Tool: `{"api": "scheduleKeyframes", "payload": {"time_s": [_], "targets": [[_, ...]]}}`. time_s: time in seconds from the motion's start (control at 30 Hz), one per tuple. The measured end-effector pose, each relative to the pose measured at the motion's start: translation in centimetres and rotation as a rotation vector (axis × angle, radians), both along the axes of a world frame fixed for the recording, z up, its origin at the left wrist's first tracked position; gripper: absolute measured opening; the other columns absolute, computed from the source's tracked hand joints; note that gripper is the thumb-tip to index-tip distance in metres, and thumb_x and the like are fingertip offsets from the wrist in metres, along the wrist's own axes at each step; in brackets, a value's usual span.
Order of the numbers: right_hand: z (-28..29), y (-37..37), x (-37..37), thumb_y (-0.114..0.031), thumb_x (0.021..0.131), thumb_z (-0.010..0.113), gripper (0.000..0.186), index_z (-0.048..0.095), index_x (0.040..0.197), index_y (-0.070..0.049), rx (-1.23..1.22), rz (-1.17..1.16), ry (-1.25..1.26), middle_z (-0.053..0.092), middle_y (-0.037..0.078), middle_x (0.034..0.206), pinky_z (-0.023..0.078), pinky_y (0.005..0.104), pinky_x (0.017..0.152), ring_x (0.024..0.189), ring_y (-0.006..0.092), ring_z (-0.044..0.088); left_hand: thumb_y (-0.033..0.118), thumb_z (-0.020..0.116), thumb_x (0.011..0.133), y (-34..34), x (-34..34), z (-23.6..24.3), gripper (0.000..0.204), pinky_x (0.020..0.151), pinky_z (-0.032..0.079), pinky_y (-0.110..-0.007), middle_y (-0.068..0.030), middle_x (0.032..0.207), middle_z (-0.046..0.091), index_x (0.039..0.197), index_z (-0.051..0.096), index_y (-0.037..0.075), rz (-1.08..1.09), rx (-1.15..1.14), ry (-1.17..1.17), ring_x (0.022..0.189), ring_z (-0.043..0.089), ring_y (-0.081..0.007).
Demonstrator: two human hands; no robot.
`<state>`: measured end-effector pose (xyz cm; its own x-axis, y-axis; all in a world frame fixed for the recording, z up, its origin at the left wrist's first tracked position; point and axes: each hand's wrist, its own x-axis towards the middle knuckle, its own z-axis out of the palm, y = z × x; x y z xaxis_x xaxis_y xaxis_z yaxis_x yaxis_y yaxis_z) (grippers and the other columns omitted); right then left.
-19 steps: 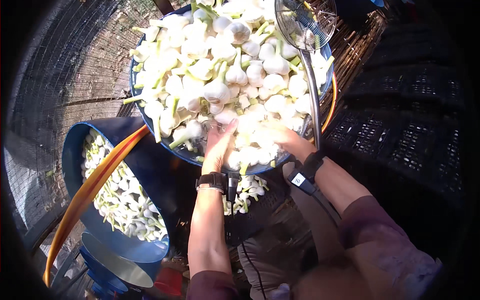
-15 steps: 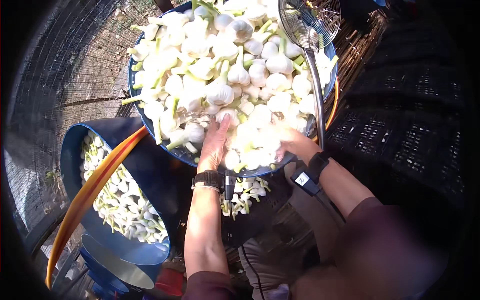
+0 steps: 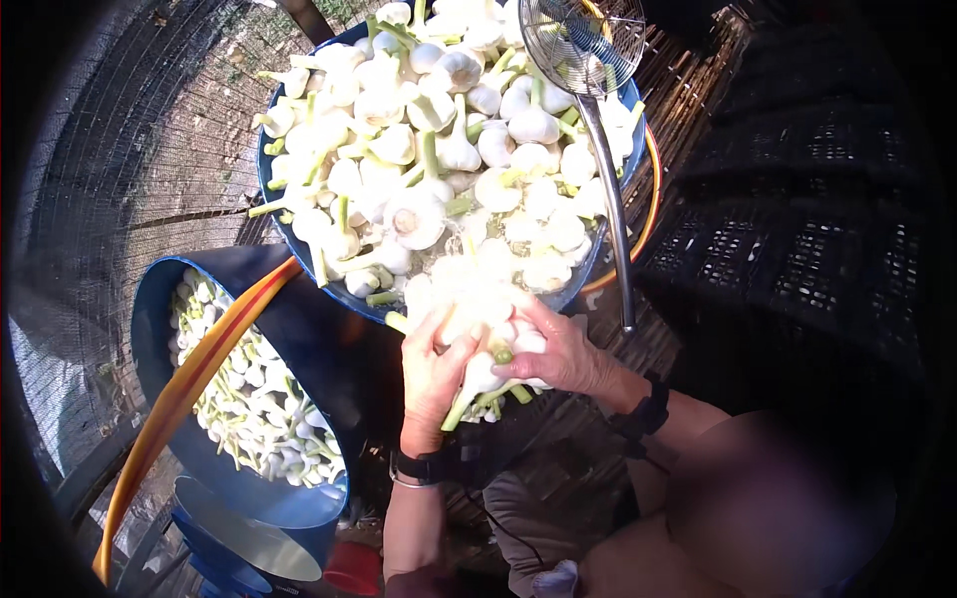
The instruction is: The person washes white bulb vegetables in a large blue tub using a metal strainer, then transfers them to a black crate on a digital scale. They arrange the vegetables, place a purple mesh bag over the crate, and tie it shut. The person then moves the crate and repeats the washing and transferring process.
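Observation:
Between my two hands is a bunch of white garlic bulbs (image 3: 488, 371) with short green stems, over the near edge of the blue tub (image 3: 369, 311). My left hand (image 3: 432, 377) cups the bunch from the left, its thumb across a bulb. From the right, my right hand (image 3: 570, 354) closes round the bulbs, thumb toward me. Glare washes out the far side of the bunch. Beyond my hands, the tub is heaped with garlic bulbs (image 3: 414, 214), some lying in water at the near side. Below, more garlic is partly hidden by the bunch.
A wire skimmer (image 3: 583, 50) lies over the tub's right side, its long metal handle (image 3: 610, 189) pointing toward me. At left, a tilted blue barrel (image 3: 159, 339) holds garlic, with a yellow-orange strap (image 3: 184, 387) crossing it. Black crates (image 3: 733, 239) stand at right; a red container (image 3: 352, 568) sits low.
Both hands have drawn back toward me from the tub's near side, bringing a bunch of garlic bulbs out over the rim. The view has shifted slightly.

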<state>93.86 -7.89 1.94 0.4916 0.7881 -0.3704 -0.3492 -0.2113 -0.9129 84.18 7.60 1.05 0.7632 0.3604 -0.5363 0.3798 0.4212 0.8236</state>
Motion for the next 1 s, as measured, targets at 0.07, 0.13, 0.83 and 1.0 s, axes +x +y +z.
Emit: {"api": "scheduleKeyframes", "payload": {"time_s": [0.07,0.13,0.83,1.0], "targets": [[-0.7,-2.5,-2.9,-0.025,0.073,0.073,0.078,0.034,0.138,-0.006,-0.005,0.119,-0.369,0.05,0.014,0.124,0.039,0.0384,0.1,0.116,0.0283,0.049,0.013,0.073,0.072,-1.8,-4.2,0.5,0.048,0.098,0.04,-0.036,-0.0225,0.135,0.04,0.117,0.059,0.003,-0.132,0.359,-0.019,0.118,0.047,-0.0313],[-0.7,-3.0,-4.3,-0.022,0.069,0.073,0.077,0.039,0.137,-0.012,-0.253,0.44,-0.545,0.046,0.016,0.131,0.037,0.0429,0.102,0.122,0.0331,0.044,0.017,0.075,0.072,-3.1,-7.7,0.0,0.054,0.102,0.037,-0.037,-0.0199,0.143,0.03,0.119,0.055,0.0,-0.287,0.449,0.104,0.127,0.038,-0.0294],[-12.6,0.5,10.1,-0.024,0.088,0.062,0.027,0.06,0.109,-0.006,-0.22,-0.103,0.512,0.061,0.0,0.08,0.045,0.0217,0.046,0.057,0.0059,0.055,0.031,0.074,0.079,7.0,4.1,-9.7,0.082,0.093,0.044,-0.032,-0.0202,0.131,0.045,0.139,0.029,-0.003,0.034,-0.202,0.28,0.116,0.049,-0.0236],[-14.1,2.6,10.0,-0.019,0.09,0.056,0.034,0.057,0.12,-0.003,-0.205,0.006,0.531,0.059,0.003,0.105,0.045,0.0184,0.067,0.086,0.0033,0.053,0.027,0.07,0.082,5.6,5.3,-9.6,0.074,0.085,0.05,-0.03,-0.0168,0.124,0.051,0.134,0.034,-0.009,0.108,-0.343,0.207,0.107,0.056,-0.022]]}}
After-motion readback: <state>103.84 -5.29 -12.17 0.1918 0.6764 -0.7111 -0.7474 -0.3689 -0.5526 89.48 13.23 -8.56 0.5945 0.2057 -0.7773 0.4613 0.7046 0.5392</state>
